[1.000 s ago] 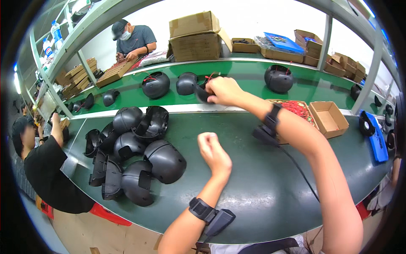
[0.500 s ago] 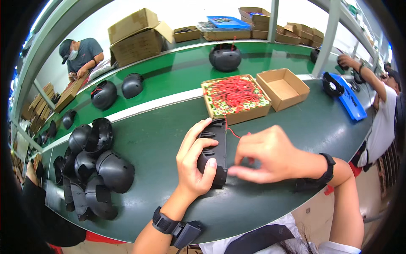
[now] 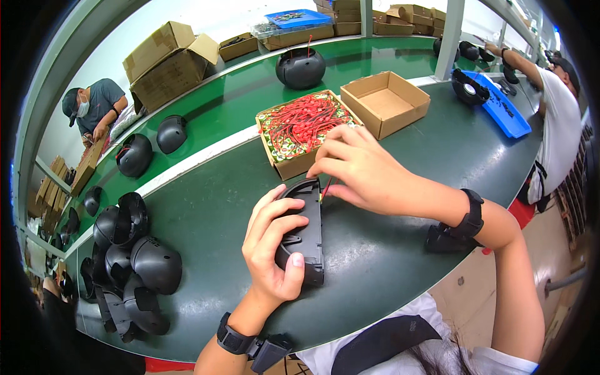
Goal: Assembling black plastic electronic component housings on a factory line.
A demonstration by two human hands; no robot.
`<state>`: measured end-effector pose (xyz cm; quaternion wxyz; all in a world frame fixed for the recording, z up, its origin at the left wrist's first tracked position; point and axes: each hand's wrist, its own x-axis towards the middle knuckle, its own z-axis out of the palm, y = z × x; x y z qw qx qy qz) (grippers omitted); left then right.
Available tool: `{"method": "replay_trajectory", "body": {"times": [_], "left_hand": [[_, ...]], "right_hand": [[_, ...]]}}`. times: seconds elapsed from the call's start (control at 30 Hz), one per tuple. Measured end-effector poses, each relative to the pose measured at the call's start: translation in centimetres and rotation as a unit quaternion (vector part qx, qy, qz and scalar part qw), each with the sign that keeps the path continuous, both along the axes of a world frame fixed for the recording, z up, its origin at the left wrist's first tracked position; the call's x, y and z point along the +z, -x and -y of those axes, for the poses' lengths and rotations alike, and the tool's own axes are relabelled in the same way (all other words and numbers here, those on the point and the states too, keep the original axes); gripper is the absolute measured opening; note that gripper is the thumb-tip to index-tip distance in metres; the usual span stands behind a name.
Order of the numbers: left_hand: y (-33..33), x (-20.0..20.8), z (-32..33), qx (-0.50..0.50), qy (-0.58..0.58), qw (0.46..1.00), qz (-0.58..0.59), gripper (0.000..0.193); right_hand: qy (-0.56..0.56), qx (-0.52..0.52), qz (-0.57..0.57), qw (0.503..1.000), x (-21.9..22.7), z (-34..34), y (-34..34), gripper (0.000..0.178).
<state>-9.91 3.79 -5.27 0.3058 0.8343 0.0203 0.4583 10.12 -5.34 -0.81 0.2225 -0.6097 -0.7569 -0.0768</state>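
Note:
My left hand [image 3: 273, 250] is wrapped round a black curved plastic shell [image 3: 311, 234], gripping it by its left side on the dark green table. The shell's hollow inner face, with moulded ribs, is turned up. At its far right corner my right hand [image 3: 365, 170] pinches a thin red wire [image 3: 326, 189], fingers closed. A small pale part shows at the wire's lower end, against the shell's edge. Just beyond, a cardboard box [image 3: 289, 167] holds a heap of red and black wires [image 3: 306, 125] with small green-and-white round pieces.
Black domed shells [image 3: 156, 265] are piled at left. An open cardboard box [image 3: 397, 119] stands beside the wire box. More shells rest on the bright green belt [image 3: 231, 94]. A blue tray [image 3: 500, 112] lies at right, near one co-worker [image 3: 556, 125]; another co-worker [image 3: 103, 106] sits far left.
My right hand has moved from beside the shell's near end to its far corner, bringing the red wire against the edge. The left hand still holds the shell. The view has shifted.

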Motion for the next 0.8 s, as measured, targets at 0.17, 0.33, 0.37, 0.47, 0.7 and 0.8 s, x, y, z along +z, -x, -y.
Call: {"method": "replay_trajectory", "body": {"times": [0.17,0.33,0.37,0.47,0.7,0.8], "left_hand": [[-0.1,0.1,0.3,0.003,-0.021,1.0,-0.013,0.046],[0.0,0.2,0.3,0.016,-0.03,0.999,-0.008,0.046],[0.1,0.3,0.3,0.015,-0.031,0.999,-0.01,0.046],[0.0,0.3,0.4,0.011,-0.028,0.999,-0.01,0.046],[-0.1,0.3,0.3,0.007,-0.024,1.0,-0.013,0.045],[-0.1,0.1,0.0,0.012,-0.035,0.999,-0.001,0.032]], "right_hand": [[-0.098,-0.024,0.132,0.986,0.6,1.0,0.3,0.02],[-0.253,0.083,0.233,0.935,0.7,3.0,2.0,0.011],[-0.235,0.097,0.253,0.933,0.7,3.6,2.6,0.009],[-0.147,0.123,0.245,0.95,1.1,4.5,3.5,0.01],[0.135,0.131,-0.042,0.981,3.6,4.2,3.5,0.017],[0.056,0.159,0.067,0.983,3.7,3.6,3.2,0.012]]}}
